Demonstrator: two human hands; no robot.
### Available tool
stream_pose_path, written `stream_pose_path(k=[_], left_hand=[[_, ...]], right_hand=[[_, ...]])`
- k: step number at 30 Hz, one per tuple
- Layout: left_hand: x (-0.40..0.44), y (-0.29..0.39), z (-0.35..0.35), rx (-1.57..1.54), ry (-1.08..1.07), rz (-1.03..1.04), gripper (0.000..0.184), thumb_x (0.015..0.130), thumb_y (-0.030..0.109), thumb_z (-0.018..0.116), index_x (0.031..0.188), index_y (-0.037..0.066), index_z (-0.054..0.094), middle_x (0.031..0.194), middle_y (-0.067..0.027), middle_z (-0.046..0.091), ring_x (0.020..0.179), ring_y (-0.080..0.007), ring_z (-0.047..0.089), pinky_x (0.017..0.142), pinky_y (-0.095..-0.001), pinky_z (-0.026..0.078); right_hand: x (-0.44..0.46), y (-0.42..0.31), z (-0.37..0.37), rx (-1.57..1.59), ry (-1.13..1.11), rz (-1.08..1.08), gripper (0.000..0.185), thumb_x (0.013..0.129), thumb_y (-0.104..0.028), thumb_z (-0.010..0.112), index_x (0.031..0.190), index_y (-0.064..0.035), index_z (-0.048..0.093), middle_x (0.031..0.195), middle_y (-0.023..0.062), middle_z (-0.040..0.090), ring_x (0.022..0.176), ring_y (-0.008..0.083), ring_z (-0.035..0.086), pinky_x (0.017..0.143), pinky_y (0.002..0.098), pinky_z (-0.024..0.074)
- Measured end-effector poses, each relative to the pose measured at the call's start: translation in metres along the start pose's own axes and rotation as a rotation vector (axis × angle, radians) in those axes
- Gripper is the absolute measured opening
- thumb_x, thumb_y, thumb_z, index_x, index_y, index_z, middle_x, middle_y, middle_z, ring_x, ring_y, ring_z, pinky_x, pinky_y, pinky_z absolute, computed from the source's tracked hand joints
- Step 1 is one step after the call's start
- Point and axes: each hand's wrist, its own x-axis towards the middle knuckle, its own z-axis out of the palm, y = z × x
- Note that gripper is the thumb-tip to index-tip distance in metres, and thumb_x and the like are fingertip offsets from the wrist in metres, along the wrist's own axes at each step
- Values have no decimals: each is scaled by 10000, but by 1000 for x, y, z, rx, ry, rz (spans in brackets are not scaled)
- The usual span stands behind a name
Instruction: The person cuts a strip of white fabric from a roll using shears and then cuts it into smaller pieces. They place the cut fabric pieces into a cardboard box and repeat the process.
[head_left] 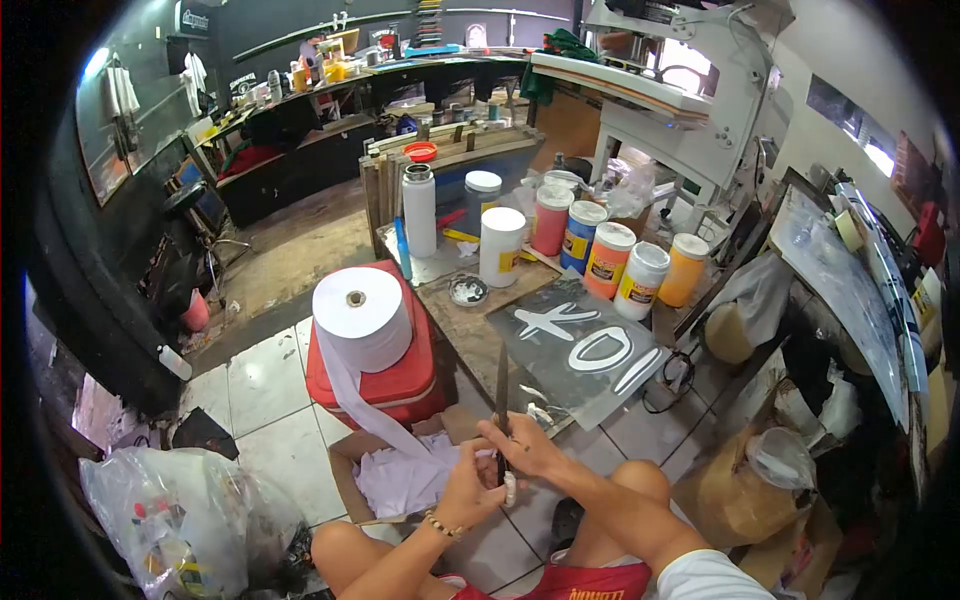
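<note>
In front of my knees both hands are closed around a long, thin dark knife [503, 388], held upright with its tip pointing away from me. My right hand [522, 448] grips it partway up. Lower down, my left hand [470, 487] holds it near its whitish end [510, 490], with a beaded bracelet on the wrist. Just left of my hands is a cardboard box [345, 475] with loose white strip [400, 480] inside. That strip runs down from a big white roll [362, 318] on a red container [425, 370].
Ahead, a low table [440, 298] carries a white jar [501, 248], several paint pots [608, 258], a white bottle [419, 212] and a dark sheet with white lettering [580, 350]. A plastic bag [185, 520] lies left; a paper sack [745, 490] stands right. A white press [680, 130] stands behind.
</note>
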Motion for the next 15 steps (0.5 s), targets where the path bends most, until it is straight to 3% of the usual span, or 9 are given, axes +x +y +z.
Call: stream_pose_path(k=[1,4,7,8,11,15], left_hand=[[0,7,-1,-2,-7,5,671,723,107,858,1224,42,416,672,32,496,580,-51,461,507,-237,383],[0,11,-8,-29,-69,-106,895,734,72,854,1458,63,328,670,57,446,611,-32,445,533,-217,342],[0,6,-10,-145,-116,-98,888,739,61,849,1466,65,339,672,56,452,618,-33,438,548,-214,349],[-2,8,-8,-60,-71,-8,819,762,161,844,1434,30,394,620,46,440,558,-46,410,505,-225,339],[-6,-5,-14,156,-119,32,860,734,59,852,1444,63,367,681,55,478,619,-42,448,557,-217,388],[-10,-5,-10,290,-84,52,739,741,115,856,1342,46,432,659,39,486,603,-51,454,540,-233,395]], right_hand=[[3,15,2,-4,8,0,523,958,-472,579,768,16,578,638,87,534,608,159,462,560,352,415],[4,16,-2,54,-11,49,553,970,-517,535,763,-4,541,669,40,492,616,132,470,564,318,413],[10,19,-11,316,60,110,512,989,-505,506,805,-30,561,685,18,522,643,92,499,576,266,419],[15,33,-15,420,72,39,458,1009,-481,485,879,-56,592,723,-8,549,668,67,525,593,229,425],[21,17,-27,611,224,54,439,1022,-459,472,906,-55,601,750,-6,564,659,79,535,584,233,428],[23,16,-33,587,257,81,433,1009,-453,499,919,-53,635,833,30,622,763,101,578,708,266,466]])
